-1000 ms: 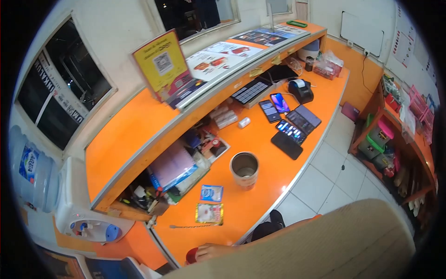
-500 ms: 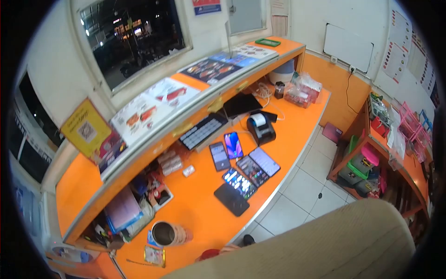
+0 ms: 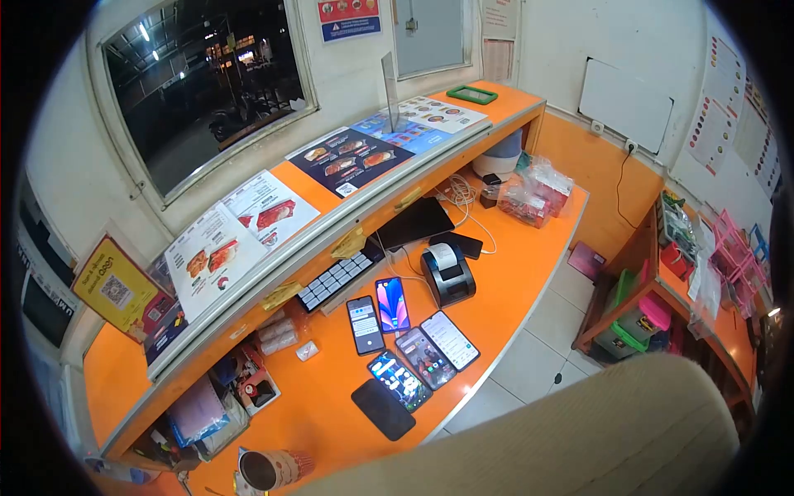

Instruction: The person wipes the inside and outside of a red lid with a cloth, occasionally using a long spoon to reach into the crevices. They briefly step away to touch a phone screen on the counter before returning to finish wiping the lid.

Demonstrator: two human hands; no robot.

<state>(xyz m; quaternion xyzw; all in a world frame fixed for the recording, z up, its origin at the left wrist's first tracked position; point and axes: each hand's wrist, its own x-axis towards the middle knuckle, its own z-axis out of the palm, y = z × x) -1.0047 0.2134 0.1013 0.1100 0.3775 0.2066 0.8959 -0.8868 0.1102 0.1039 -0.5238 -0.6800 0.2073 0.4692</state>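
Neither of my hands shows; a large beige fabric-like shape (image 3: 571, 430) covers the lower right foreground. On the orange counter (image 3: 504, 273), several phones lie grouped near its front edge. A dark-screened phone (image 3: 383, 410) is nearest, beside a lit phone (image 3: 399, 381). Two more lit phones, including a white-screened one (image 3: 451, 339), lie side by side, with a blue-and-purple-screened phone (image 3: 393, 304) behind them. A printed paper cup (image 3: 291, 468) with a dark inside stands at the bottom left.
A black receipt printer (image 3: 449, 281) with paper and a keyboard (image 3: 335, 281) sit behind the phones. The raised shelf carries menu sheets (image 3: 351, 157) and a yellow QR sign (image 3: 120, 289). Bagged red packs (image 3: 538, 194) lie at the far end. Shelving (image 3: 616, 306) stands right, across the tiled floor.
My view has shifted, so the counter's things appear further left and the cup sits lower. A bit of a hand near something red at the bottom edge is now out of sight.
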